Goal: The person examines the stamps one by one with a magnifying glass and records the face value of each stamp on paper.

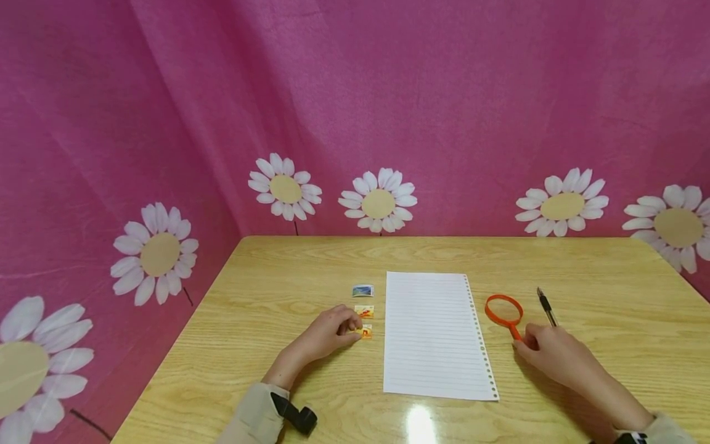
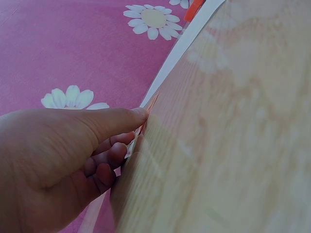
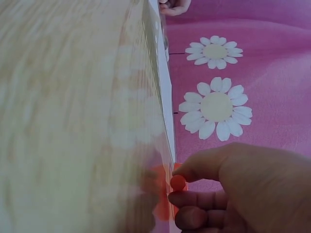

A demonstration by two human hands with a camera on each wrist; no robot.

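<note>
In the head view, my left hand pinches the left edge of the nearest of three small stamps, a yellow-orange stamp. From the left wrist, its thin edge shows by my thumb tip. Another yellow stamp with a red figure lies just beyond my fingers, and a blue-green stamp lies farther back. Over on the right, my right hand grips the handle of an orange magnifying glass. The round handle end sits between thumb and forefinger in the right wrist view.
A lined sheet of paper with a punched right edge lies between the hands. Beyond my right hand lies a black pen. The wooden table meets a pink flowered curtain at the back and left.
</note>
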